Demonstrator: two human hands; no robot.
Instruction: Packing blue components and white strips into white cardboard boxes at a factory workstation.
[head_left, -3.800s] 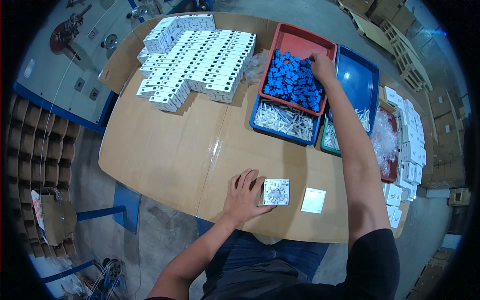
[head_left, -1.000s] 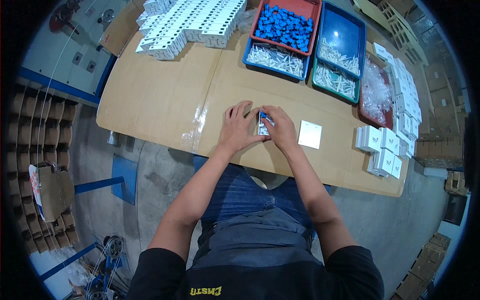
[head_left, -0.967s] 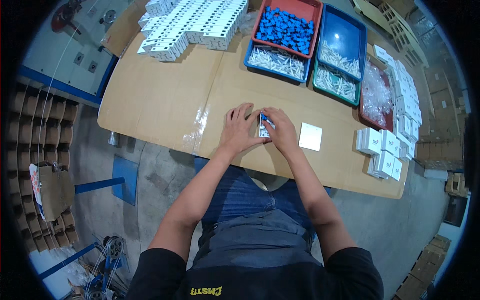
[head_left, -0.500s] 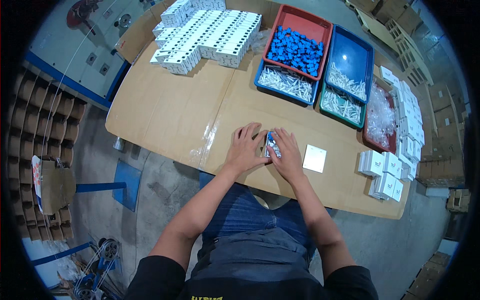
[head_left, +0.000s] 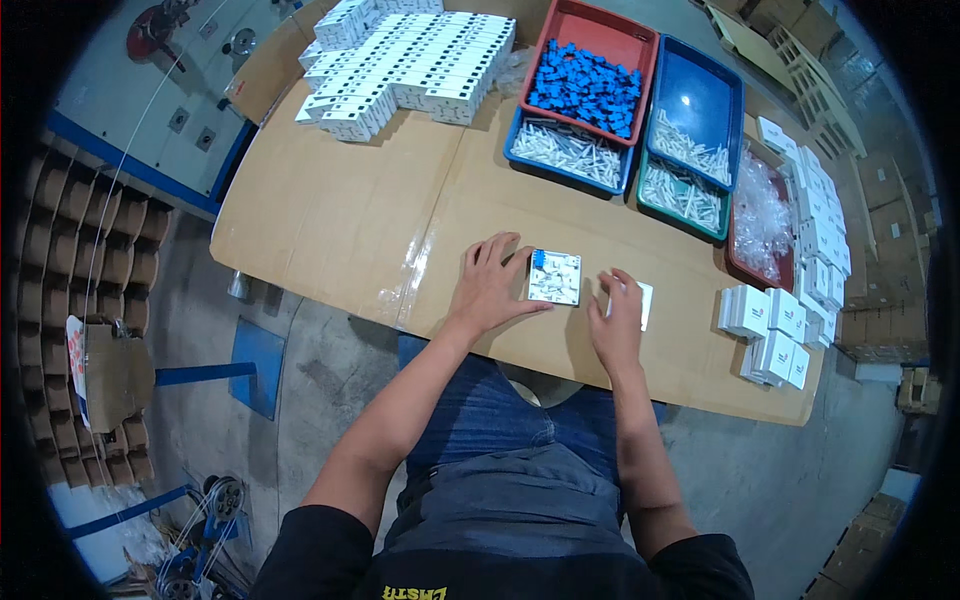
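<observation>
A square white case (head_left: 562, 283) lies on the cardboard-covered table in front of me, its inside showing small parts and a blue piece (head_left: 539, 259) at its upper left corner. My left hand (head_left: 487, 285) rests at the case's left side with fingers spread, the thumb along its lower left corner and the forefinger near the upper left. To the right, my right hand (head_left: 620, 318) is over a flat white square plate (head_left: 646, 306), fingers half bent and a gap between thumb and forefinger. The hand hides most of the plate, and whether it grips the plate is not clear.
White boxes (head_left: 420, 65) fill the back left in rows. Stacked trays stand at the back: a red one (head_left: 590, 18) of blue pieces, with blue (head_left: 695, 75) and green (head_left: 680, 216) ones holding white pieces. Plastic bags (head_left: 762, 225) and small white boxes (head_left: 770, 340) lie at right.
My right hand has left the case and moved right, over the white plate. The case's inside and blue corner piece now show fully. My left hand has stayed beside the case.
</observation>
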